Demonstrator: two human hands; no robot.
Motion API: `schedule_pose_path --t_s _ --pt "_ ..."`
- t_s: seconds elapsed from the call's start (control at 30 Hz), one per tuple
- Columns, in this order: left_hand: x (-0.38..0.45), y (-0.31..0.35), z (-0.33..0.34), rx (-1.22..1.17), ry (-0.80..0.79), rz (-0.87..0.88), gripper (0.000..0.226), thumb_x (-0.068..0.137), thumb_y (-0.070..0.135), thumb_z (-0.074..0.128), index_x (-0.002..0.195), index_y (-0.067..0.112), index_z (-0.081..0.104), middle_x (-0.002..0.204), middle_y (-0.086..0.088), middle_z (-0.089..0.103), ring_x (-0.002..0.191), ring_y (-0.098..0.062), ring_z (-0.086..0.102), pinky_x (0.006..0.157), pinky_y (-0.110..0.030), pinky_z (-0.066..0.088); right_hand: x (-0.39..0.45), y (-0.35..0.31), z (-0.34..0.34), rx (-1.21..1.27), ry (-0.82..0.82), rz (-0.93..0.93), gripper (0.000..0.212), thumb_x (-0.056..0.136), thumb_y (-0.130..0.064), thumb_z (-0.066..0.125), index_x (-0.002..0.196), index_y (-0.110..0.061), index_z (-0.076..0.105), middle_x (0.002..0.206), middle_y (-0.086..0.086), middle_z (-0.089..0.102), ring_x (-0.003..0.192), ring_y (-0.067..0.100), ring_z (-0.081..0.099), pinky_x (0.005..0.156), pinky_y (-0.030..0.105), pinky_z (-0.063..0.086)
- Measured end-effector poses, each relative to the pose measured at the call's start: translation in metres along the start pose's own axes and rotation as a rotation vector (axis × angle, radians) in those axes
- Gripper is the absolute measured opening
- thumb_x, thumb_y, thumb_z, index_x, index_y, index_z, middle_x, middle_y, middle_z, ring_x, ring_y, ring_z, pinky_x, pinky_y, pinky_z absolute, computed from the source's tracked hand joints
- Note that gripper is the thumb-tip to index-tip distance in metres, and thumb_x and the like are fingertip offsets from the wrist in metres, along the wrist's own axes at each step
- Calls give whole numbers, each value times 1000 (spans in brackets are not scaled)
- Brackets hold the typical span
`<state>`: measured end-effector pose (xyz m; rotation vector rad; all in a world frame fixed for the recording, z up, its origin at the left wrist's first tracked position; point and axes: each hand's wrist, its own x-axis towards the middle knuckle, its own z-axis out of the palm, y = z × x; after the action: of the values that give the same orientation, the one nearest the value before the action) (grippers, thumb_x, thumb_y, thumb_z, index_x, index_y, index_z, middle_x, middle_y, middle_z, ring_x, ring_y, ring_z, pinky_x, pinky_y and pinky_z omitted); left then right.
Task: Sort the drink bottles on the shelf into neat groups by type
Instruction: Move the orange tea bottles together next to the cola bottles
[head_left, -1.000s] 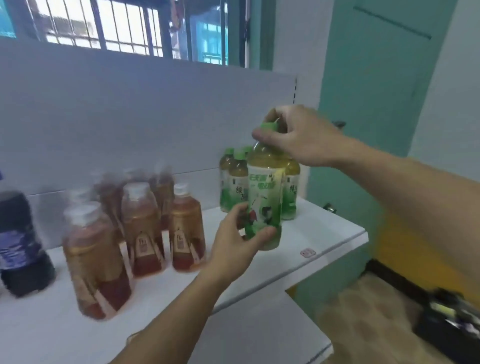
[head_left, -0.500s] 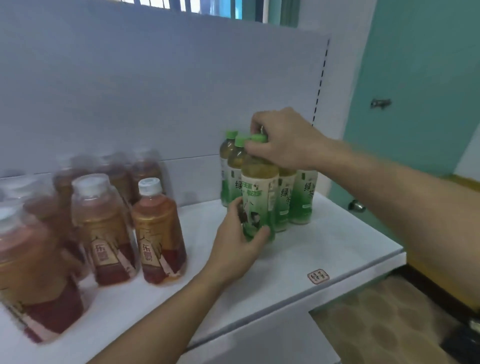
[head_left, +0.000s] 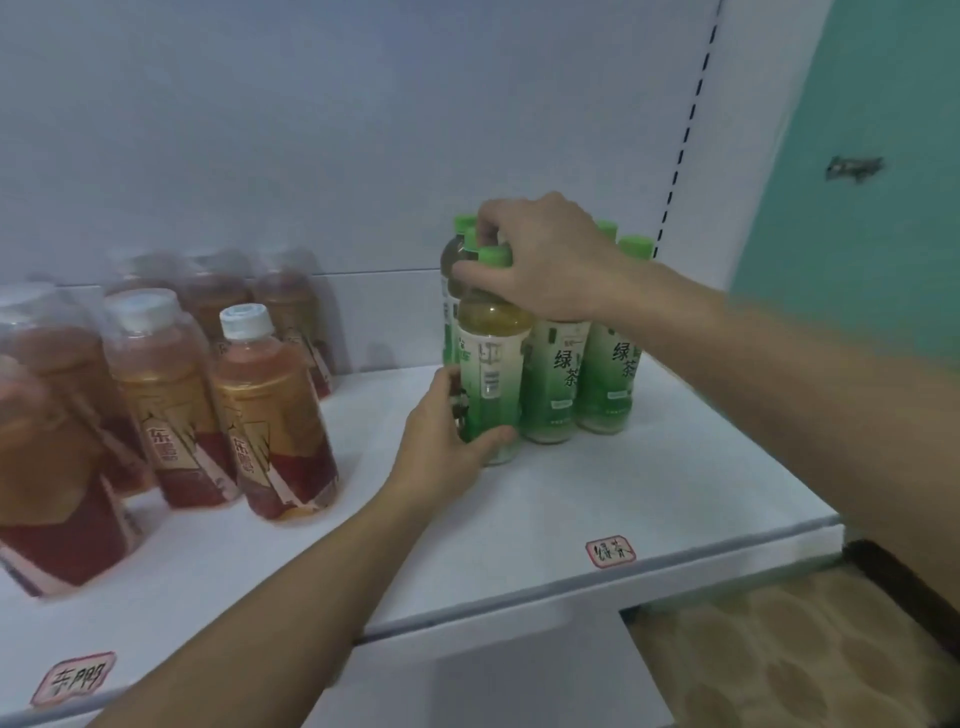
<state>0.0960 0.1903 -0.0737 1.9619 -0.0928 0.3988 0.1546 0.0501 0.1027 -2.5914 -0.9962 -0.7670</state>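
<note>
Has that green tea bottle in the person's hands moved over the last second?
Yes. The green tea bottle came down from the air onto the white shelf, standing beside the other green tea bottles, with both hands on it.

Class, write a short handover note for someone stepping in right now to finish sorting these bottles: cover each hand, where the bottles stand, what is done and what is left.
Left hand: grips the lower body of the front green tea bottle.
Right hand: grips the same bottle at its neck, just under the green cap.
That bottle stands on the white shelf, at the front left of the green tea group, near the back right.
The amber bottles with white caps are grouped on the left, apart from the green ones.
Done: both types visibly grouped.
Left: let go of the bottle, straighten the rows; anything outside the view is unknown.
</note>
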Motion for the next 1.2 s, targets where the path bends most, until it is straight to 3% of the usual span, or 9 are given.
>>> schedule_pose_path --t_s 0.13,0.27,0.33,0.53,0.67,0.8,0.93,1.1,1.2 --pt "2 -3 -1 -60 -13 -5 76 75 24 89 136 29 45 125 14 62 112 -6 64 94 -37 58 1 7 -2 -84 -91 -87 33 95 -64 48 94 -32 54 70 -17 46 83 19 47 79 38 26" --pt "-1 0 -3 -84 -70 -45 88 61 46 87 135 40 40 115 26 64 102 11 63 79 -15 57 4 10 -9 -62 -175 -189 24 99 -54 50 106 -34 59 82 -18 52 98 17 44 87 41 25" --pt "-1 0 -4 -91 -76 -55 85 63 42 86 135 38 41 115 26 64 101 13 63 75 -11 54 7 12 -14 -36 -233 -216 15 100 -46 54 109 -36 60 93 -18 58 103 15 45 93 43 29" --pt "0 -2 -2 -68 -53 -45 71 76 14 79 137 30 47 124 13 64 101 2 67 88 -33 61 9 14 -29 160 -417 -215 27 95 -16 63 104 -41 61 115 -16 65 110 11 57 95 39 49" --pt "-1 -2 -1 -18 -26 -20 63 80 15 82 133 28 51 124 15 63 106 -4 65 85 -33 61 17 17 -21 12 -313 -182 31 92 -54 60 114 -32 63 92 -17 57 94 15 52 83 36 44" --pt "0 -3 -1 63 57 30 63 78 25 86 129 29 50 118 18 61 101 1 60 79 -30 59 22 19 -20 -55 -332 -199 32 93 -56 60 112 -31 63 80 -20 45 86 19 50 75 32 36" --pt "2 -2 -3 35 123 8 66 71 37 87 125 37 48 110 20 59 94 6 58 71 -12 51 22 21 -25 44 -373 -242 14 96 -37 65 109 -34 64 83 -20 49 76 -1 50 60 21 34" --pt "2 -1 -1 55 -1 -21 71 59 47 75 126 39 51 115 27 62 99 13 58 71 -6 48 23 19 -30 106 -452 -223 21 94 -22 67 105 -40 67 107 -15 64 96 10 61 76 30 51" --pt "3 -3 -1 87 -2 -14 67 64 43 78 125 39 52 114 27 63 98 10 59 71 -7 49 21 16 -27 113 -381 -234 15 91 -35 69 104 -42 68 104 -18 65 94 3 60 75 27 49"
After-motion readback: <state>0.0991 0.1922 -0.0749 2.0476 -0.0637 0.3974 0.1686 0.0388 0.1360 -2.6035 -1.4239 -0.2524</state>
